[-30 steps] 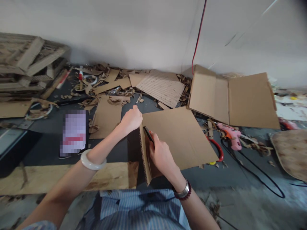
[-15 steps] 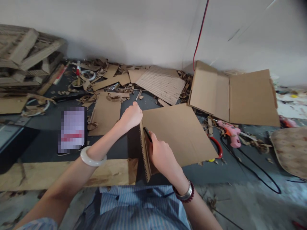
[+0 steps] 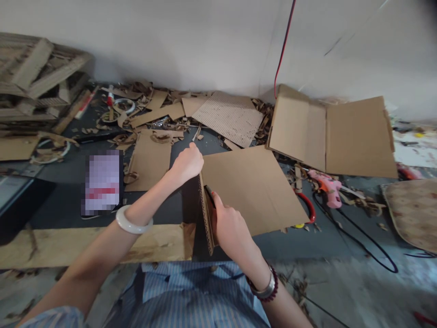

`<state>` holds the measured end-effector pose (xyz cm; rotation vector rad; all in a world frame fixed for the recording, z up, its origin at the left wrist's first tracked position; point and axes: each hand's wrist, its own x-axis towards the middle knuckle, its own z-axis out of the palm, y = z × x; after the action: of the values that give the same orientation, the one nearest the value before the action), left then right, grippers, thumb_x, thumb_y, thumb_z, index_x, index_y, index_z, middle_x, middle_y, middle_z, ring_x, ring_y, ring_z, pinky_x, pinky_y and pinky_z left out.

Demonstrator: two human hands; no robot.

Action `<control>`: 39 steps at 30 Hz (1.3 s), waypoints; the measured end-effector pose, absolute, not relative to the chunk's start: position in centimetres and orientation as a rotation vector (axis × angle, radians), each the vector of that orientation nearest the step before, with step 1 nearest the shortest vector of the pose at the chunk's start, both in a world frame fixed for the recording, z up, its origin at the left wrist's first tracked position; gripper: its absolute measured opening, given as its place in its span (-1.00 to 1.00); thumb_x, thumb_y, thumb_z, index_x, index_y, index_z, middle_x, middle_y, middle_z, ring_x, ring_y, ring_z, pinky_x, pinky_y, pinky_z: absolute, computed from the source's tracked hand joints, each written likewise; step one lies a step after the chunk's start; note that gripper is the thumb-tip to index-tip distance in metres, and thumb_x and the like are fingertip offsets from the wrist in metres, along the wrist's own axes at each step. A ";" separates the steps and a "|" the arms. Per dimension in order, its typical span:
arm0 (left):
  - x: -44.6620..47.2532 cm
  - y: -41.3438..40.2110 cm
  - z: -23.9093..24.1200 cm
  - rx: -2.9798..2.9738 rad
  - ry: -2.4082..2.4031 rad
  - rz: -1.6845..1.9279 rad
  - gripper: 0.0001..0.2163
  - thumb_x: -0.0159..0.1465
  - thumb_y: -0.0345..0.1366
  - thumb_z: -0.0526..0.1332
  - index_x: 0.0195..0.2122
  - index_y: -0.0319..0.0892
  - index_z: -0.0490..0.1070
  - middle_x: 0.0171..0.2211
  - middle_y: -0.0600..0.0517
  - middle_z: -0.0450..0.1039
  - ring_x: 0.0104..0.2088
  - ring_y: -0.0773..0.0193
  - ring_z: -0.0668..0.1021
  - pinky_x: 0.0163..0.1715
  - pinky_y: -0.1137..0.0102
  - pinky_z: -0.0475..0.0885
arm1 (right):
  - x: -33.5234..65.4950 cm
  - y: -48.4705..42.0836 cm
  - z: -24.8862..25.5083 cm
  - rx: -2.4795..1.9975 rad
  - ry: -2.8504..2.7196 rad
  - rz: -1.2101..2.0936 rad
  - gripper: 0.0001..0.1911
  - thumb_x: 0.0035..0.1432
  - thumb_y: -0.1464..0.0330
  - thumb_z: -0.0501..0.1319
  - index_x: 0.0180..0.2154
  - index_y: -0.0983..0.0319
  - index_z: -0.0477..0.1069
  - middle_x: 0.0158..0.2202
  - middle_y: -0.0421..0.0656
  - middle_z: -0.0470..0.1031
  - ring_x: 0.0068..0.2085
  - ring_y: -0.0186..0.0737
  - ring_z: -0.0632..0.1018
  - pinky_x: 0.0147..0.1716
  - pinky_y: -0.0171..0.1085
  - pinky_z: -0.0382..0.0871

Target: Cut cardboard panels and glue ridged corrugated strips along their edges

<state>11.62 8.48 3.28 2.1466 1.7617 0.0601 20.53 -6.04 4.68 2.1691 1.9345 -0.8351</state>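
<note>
My left hand (image 3: 187, 164) is closed on the far top corner of a brown cardboard sheet (image 3: 252, 189), holding its folded-up left flap upright. My right hand (image 3: 228, 225) is closed round a dark utility knife (image 3: 209, 195), whose tip rests along the fold line just right of the raised flap. The flap's corrugated edge faces me. The rest of the sheet lies flat on the dark floor to the right.
An open cardboard box (image 3: 332, 133) lies at the right, a corrugated piece (image 3: 230, 117) and scraps behind. A pink glue gun (image 3: 326, 184) with a black cable, a red-handled tool (image 3: 309, 207), a phone (image 3: 101, 182) at left, a wooden plank (image 3: 85, 246) near me.
My right hand has drawn the knife a little toward me along the fold. My left hand keeps the flap up. The view has shifted slightly.
</note>
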 end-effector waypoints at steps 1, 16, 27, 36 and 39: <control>11.6 8.4 3.4 2.145 1.759 0.059 -0.68 0.21 -0.43 -0.10 -0.03 -0.45 0.17 -0.24 -0.38 0.44 -0.19 -0.04 0.51 -0.26 0.23 0.37 | 20.5 -6.1 4.7 2.165 1.926 -0.826 -0.47 0.14 0.57 -0.12 0.17 0.30 -0.01 -0.35 0.01 0.50 -0.32 -0.06 0.54 -0.42 -0.23 0.34; 11.9 8.1 3.8 2.124 1.778 0.067 -0.68 0.22 -0.42 -0.10 -0.03 -0.44 0.16 -0.23 -0.37 0.44 -0.18 -0.03 0.51 -0.24 0.23 0.36 | 20.2 -8.1 5.1 2.093 1.835 -0.854 -0.39 0.10 0.58 -0.05 0.19 0.28 -0.07 -0.27 0.00 0.47 -0.29 -0.08 0.54 -0.40 -0.25 0.36; 12.0 8.1 3.6 2.143 1.773 0.097 -0.67 0.21 -0.42 -0.11 -0.04 -0.48 0.18 -0.23 -0.42 0.43 -0.18 -0.12 0.50 -0.27 0.15 0.36 | 20.3 -10.9 4.0 2.131 1.884 -0.864 -0.40 0.09 0.56 -0.05 0.19 0.26 -0.03 -0.24 -0.01 0.47 -0.33 -0.11 0.54 -0.43 -0.27 0.36; 12.0 8.1 3.5 2.158 1.776 0.118 -0.67 0.20 -0.43 -0.11 -0.04 -0.46 0.18 -0.23 -0.40 0.43 -0.18 -0.11 0.50 -0.26 0.14 0.37 | 20.0 -12.2 4.2 2.106 1.772 -0.862 -0.41 0.12 0.57 -0.10 0.20 0.21 -0.05 -0.21 0.01 0.46 -0.37 -0.14 0.55 -0.47 -0.29 0.37; 12.0 8.1 3.4 2.158 1.784 0.121 -0.67 0.19 -0.43 -0.10 -0.04 -0.45 0.18 -0.23 -0.40 0.43 -0.18 -0.11 0.50 -0.26 0.14 0.37 | 20.1 -12.8 4.1 2.105 1.773 -0.891 -0.41 0.12 0.56 -0.09 0.19 0.21 -0.04 -0.22 0.01 0.47 -0.38 -0.16 0.55 -0.47 -0.32 0.37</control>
<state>12.02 8.07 3.44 2.1583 1.7837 0.1210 20.14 -12.85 4.08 2.1051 1.7733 -0.8912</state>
